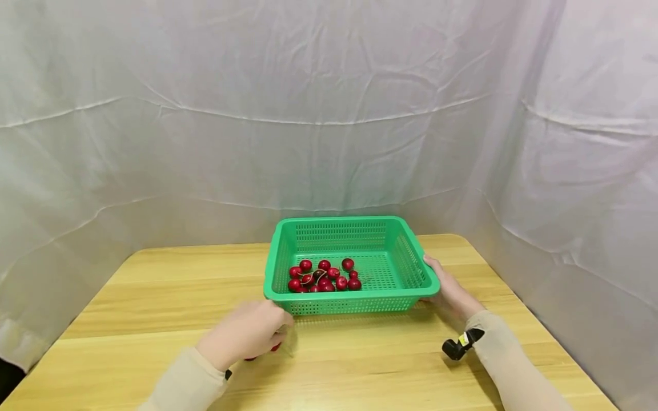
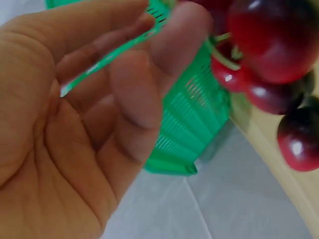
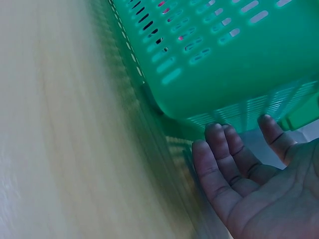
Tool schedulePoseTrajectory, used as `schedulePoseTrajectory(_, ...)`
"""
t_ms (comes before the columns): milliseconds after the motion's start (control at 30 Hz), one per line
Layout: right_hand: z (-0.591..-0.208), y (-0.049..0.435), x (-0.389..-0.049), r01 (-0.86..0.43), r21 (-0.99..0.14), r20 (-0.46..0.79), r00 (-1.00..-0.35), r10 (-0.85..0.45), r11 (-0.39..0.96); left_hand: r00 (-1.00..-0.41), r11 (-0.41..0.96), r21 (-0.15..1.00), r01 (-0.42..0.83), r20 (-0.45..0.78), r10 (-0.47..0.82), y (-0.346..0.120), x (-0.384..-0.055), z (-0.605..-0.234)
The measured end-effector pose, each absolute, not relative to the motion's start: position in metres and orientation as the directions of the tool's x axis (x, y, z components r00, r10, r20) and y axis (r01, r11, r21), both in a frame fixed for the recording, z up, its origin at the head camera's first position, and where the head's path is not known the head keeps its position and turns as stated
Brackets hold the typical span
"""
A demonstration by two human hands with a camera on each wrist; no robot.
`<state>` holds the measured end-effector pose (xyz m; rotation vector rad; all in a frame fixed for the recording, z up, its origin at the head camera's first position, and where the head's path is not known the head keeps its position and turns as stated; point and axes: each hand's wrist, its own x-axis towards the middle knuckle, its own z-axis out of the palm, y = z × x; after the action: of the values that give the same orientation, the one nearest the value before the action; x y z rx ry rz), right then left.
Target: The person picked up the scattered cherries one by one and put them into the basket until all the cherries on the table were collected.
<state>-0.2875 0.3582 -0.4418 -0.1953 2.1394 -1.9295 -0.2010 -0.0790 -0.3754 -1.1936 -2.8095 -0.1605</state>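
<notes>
A green plastic basket (image 1: pixel 344 303) holds several dark red cherries (image 1: pixel 341 283), some with stems, gathered toward its left half. Just off its front left corner is my left hand (image 1: pixel 249 331), blurred, fingers bent downward. Loose cherries (image 1: pixel 276 346) lie partly hidden under that hand. Up close in the left wrist view, bent fingers (image 2: pixel 134 89) reach beside a cluster of cherries (image 2: pixel 271 37); whether they pinch one is not clear. At the basket's right end, my right hand (image 1: pixel 451 292) rests with relaxed fingers (image 3: pixel 217 174) against the wall.
A light wooden table (image 1: pixel 169 291) lies under everything. Pale grey cloth (image 1: pixel 308 160) hangs behind it and along the sides, close to the basket's back. A black wrist camera (image 1: pixel 454 348) sits on the right forearm.
</notes>
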Motion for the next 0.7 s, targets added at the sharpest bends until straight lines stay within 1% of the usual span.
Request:
schedulePoseTrajectory(167, -0.442, 0.358, -0.287, 0.060, -0.991, -0.091, -0.959, -0.268, 0.119, -0.716, 0.732, -0.053, 0.679, 0.173, 0.676, -0.077, -0.197, -0.393)
schedulePoseTrajectory(267, -0.442, 0.358, -0.287, 0.061, -0.991, -0.092, -0.960, -0.266, 0.121, -0.731, 0.753, -0.093, 0.651, 0.189, 0.656, -0.075, -0.197, -0.395)
schedulePoseTrajectory(500, -0.443, 0.359, -0.288, 0.054, -0.991, -0.086, -0.958, -0.274, 0.124, -0.743, 0.769, -0.121, 0.628, 0.202, 0.638, -0.074, -0.201, -0.398)
schedulePoseTrajectory(700, -0.443, 0.358, -0.289, 0.061, -0.990, -0.095, -0.957, -0.276, 0.128, -0.733, 0.760, -0.129, 0.637, 0.206, 0.649, -0.077, -0.204, -0.400)
